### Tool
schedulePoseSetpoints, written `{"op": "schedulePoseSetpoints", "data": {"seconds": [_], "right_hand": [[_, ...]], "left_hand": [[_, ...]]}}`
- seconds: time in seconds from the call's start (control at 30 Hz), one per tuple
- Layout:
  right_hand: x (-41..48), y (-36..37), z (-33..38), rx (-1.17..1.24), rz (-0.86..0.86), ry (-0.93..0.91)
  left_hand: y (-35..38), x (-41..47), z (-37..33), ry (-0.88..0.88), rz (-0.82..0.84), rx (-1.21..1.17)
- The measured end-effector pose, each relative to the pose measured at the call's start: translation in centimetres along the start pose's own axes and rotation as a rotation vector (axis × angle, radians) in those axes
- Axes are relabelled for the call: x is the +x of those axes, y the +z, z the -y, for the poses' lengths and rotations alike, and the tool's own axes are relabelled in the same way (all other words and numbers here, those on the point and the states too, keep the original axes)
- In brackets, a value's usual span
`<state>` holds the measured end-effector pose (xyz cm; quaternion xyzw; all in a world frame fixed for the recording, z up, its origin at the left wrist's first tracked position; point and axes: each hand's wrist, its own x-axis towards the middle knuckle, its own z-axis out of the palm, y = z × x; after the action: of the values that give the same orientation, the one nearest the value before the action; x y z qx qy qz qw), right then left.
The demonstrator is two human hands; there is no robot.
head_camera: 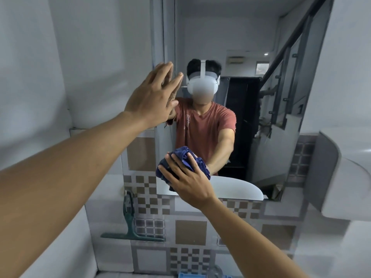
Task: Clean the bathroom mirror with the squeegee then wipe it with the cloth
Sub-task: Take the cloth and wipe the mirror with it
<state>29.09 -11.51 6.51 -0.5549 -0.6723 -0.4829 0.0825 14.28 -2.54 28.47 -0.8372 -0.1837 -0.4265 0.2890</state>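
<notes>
The left hand (154,95) is lying flat against the mirror (216,31); its 4 fingers are straight and close together, pointing up, and it is holding nothing; its reflection is meeting it on the glass, close to the mirror's left edge. The right hand (187,182) is sitting lower than the left hand and off to its right; its fingers are spreading and curling over a bunched dark blue cloth (185,157), clamping the wad and pressing it against the lower part of the mirror; the cloth is showing just above and beyond the fingertips, with a fold hanging below the thumb side. Both forearms are reaching in from the bottom of the view, the left one crossing from the left edge.

The squeegee (130,223) is hanging on the tiled wall (190,231), well below the left hand and to the left of the right wrist; its dark green handle is pointing up and its long blade is lying across the bottom, slightly tilted; neither hand is touching it. In the glass beyond the right hand, a person in a red shirt and a white headset is showing. To the right of the right hand, a pale grey shelf (341,177) is jutting from the wall.
</notes>
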Motion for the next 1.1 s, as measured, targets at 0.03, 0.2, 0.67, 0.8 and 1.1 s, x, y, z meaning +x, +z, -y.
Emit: {"op": "schedulePoseSetpoints", "data": {"seconds": [0.03, 0.2, 0.67, 0.8, 1.1], "right_hand": [[-0.6, -0.2, -0.6, -0.007, 0.005, 0.010], [-3.1, -2.0, -3.6, -0.061, -0.006, 0.175], [-8.9, -5.0, -10.3, -0.069, -0.004, 0.566], [-10.9, -4.9, -11.8, 0.005, 0.009, 0.675], [-16.4, -2.9, -9.0, 0.162, -0.023, 0.875]], "left_hand": [[0.0, -0.1, -0.1, -0.003, 0.006, 0.000], [0.5, -3.1, -1.8, -0.063, -0.020, -0.056], [4.0, -7.7, -5.2, 0.030, 0.093, -0.053], [4.4, -7.8, -5.3, 0.034, 0.073, -0.057], [4.0, -7.8, -5.1, 0.031, 0.066, -0.075]]}}
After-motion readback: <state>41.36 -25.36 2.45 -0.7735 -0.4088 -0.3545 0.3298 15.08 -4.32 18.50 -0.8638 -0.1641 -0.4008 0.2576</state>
